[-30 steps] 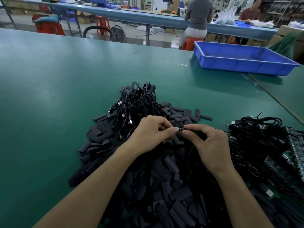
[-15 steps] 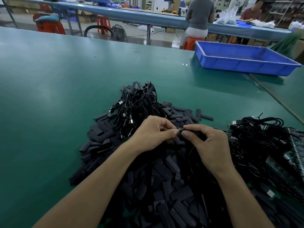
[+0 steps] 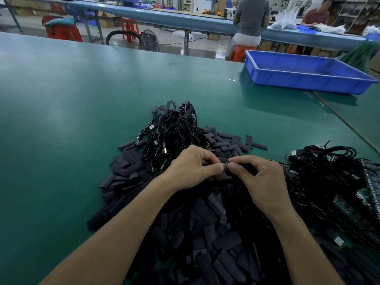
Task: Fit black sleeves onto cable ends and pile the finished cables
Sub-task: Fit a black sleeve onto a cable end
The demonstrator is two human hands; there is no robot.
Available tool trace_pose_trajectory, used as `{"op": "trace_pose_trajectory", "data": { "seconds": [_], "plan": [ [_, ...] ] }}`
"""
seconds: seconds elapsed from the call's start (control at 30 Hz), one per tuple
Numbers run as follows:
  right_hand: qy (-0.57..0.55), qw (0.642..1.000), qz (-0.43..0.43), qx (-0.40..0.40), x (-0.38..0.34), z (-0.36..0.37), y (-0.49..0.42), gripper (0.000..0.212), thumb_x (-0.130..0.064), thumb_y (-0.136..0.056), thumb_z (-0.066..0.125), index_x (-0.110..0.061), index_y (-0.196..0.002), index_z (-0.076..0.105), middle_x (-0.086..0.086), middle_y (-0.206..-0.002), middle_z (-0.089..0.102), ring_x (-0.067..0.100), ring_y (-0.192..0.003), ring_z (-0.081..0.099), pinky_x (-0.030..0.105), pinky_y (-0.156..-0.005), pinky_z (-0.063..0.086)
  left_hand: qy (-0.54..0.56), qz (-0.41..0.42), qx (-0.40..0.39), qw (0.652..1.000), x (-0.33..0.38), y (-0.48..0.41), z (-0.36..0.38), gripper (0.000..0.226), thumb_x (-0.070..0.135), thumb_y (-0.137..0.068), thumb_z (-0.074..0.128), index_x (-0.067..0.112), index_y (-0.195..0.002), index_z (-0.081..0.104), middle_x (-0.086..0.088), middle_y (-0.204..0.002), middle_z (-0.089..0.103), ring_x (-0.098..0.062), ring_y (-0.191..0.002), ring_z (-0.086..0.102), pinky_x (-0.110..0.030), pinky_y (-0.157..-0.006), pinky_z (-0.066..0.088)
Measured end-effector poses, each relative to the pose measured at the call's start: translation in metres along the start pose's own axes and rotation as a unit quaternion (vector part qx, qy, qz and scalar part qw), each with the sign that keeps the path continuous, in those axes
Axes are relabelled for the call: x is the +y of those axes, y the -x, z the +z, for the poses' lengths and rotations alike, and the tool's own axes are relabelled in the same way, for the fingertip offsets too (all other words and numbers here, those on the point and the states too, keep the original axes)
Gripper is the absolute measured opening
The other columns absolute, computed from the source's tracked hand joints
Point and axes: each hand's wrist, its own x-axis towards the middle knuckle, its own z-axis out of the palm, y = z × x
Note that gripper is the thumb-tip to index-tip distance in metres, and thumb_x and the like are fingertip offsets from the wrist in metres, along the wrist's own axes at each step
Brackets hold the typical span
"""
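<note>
Both hands together above centre of green table (image 3: 72, 120), thumb tips all but touching; left hand (image 3: 193, 167) curled, pinching short black sleeve (image 3: 223, 161) between thumb and forefinger; right hand (image 3: 261, 182) curled likewise, pinching cable end (image 3: 245, 168) between thumb and forefinger, mouth of sleeve right at the plug; whether plug already inside sleeve, cannot tell, too small and dark; beneath both wrists and forearms, wide heap of loose sleeves (image 3: 216, 233), flat black strips lying every way, spreading left and toward near edge; just beyond the hands, touching heap's far side, pile of coiled black cables (image 3: 174, 130), several sleeved ends sticking up at far side, a few bare metal plugs showing at left; near right hand, second tangle of black cables (image 3: 324, 167), resting partly on green circuit boards (image 3: 366, 194); blue tray (image 3: 308, 79) well apart at far right of table; past the table, seated person (image 3: 249, 19) on orange stool (image 3: 239, 52) at long bench (image 3: 164, 19).
</note>
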Motion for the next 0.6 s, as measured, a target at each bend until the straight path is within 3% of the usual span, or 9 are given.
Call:
{"op": "trace_pose_trajectory", "data": {
  "seconds": [0.13, 0.23, 0.3, 0.47, 0.6],
  "plan": [
    [-0.003, 1.000, -0.002, 0.029, -0.0016, 0.0020, 0.0003, 0.025, -0.025, -0.078, 0.082, -0.042, -0.092, 0.072, -0.028, -0.087, 0.072, -0.006, -0.084, 0.069, 0.013, -0.078, 0.053, 0.015, -0.001, -0.003, 1.000, -0.0006, -0.0010, -0.0007, 0.012, 0.021, -0.092, 0.071, 0.012, -0.086, 0.077, -0.002, -0.078, 0.077, -0.022, -0.077, 0.073, -0.044, -0.085, 0.060],
    [-0.046, 0.993, 0.037, 0.099, -0.0001, 0.0008, -0.0004, 0.032, -0.028, -0.075, 0.085, -0.037, -0.102, 0.070, -0.017, -0.083, 0.074, 0.000, -0.077, 0.070, 0.014, -0.072, 0.053, 0.032, 0.001, 0.010, 0.999, 0.0001, -0.0015, -0.0006, 0.014, 0.019, -0.093, 0.070, 0.009, -0.085, 0.076, -0.003, -0.076, 0.077, -0.020, -0.072, 0.072, -0.036, -0.079, 0.059],
    [-0.061, 0.987, 0.050, 0.140, 0.0015, -0.0002, -0.0020, 0.026, -0.028, -0.074, 0.085, -0.036, -0.095, 0.071, -0.019, -0.082, 0.073, 0.001, -0.077, 0.070, 0.014, -0.071, 0.054, 0.033, 0.002, 0.020, 0.999, 0.0004, -0.0014, 0.0006, 0.015, 0.019, -0.093, 0.070, 0.009, -0.083, 0.076, -0.002, -0.074, 0.076, -0.017, -0.068, 0.070, -0.032, -0.076, 0.058],
    [-0.071, 0.990, 0.049, 0.110, 0.0010, 0.0022, -0.0016, 0.031, -0.022, -0.077, 0.084, -0.040, -0.099, 0.071, -0.028, -0.084, 0.072, -0.004, -0.082, 0.071, 0.009, -0.077, 0.052, 0.029, 0.000, 0.027, 0.999, -0.0009, -0.0018, 0.0027, 0.016, 0.019, -0.093, 0.070, 0.009, -0.083, 0.076, -0.002, -0.075, 0.077, -0.020, -0.070, 0.072, -0.035, -0.078, 0.060],
    [-0.075, 0.992, 0.063, 0.082, -0.0002, 0.0044, -0.0020, 0.042, -0.036, -0.068, 0.083, -0.034, -0.108, 0.071, -0.027, -0.085, 0.073, -0.003, -0.080, 0.071, 0.010, -0.076, 0.051, 0.016, 0.003, 0.034, 0.999, -0.0021, -0.0014, 0.0027, 0.015, 0.020, -0.094, 0.069, 0.012, -0.084, 0.077, 0.000, -0.076, 0.077, -0.021, -0.074, 0.074, -0.044, -0.083, 0.060]
  ]
}}
